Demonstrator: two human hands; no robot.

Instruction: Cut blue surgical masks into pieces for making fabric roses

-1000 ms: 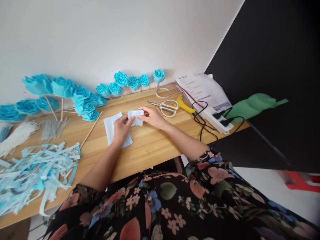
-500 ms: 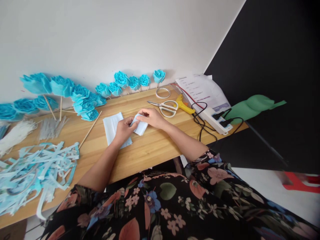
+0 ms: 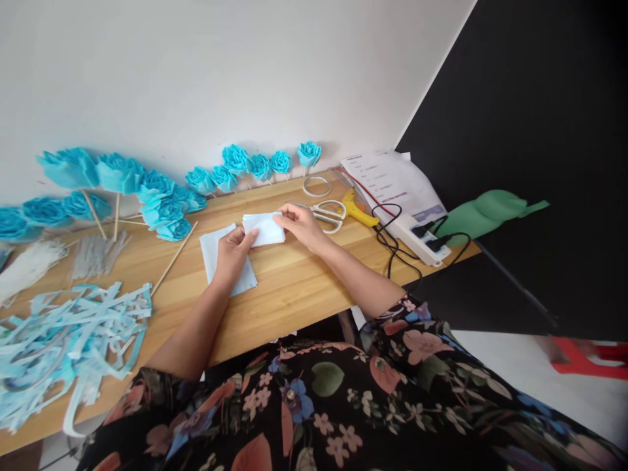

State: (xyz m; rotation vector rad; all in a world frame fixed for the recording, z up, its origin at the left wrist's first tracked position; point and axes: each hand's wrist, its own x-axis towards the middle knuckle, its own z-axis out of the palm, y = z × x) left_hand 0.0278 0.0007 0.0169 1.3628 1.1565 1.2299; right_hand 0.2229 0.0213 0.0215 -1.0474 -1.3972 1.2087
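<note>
Between my hands is a small stack of pale blue, cloth-like sheets (image 3: 265,229), its broad face turned up. My left hand (image 3: 234,252) grips the stack's left end, thumb on top. At the right end, my right hand (image 3: 300,226) pinches it between thumb and fingers. A larger pale blue folded sheet (image 3: 245,278) lies flat on the table, partly under my left hand. Just beyond my right hand lie scissors with white handles (image 3: 333,214), their blades partly hidden by it.
Blue flowers on sticks (image 3: 235,159) line the wall. Cut strips (image 3: 83,340) heap at left beside a wooden stick (image 3: 174,258). Behind are a tape ring (image 3: 316,186), a yellow glue gun (image 3: 360,210), papers (image 3: 392,176) and a power strip (image 3: 422,242) with black cables on the wooden table (image 3: 289,294).
The stack has turned from narrow and upright to lying wide between my hands. My left hand has shifted slightly left, and my right hand has moved to the stack's right end.
</note>
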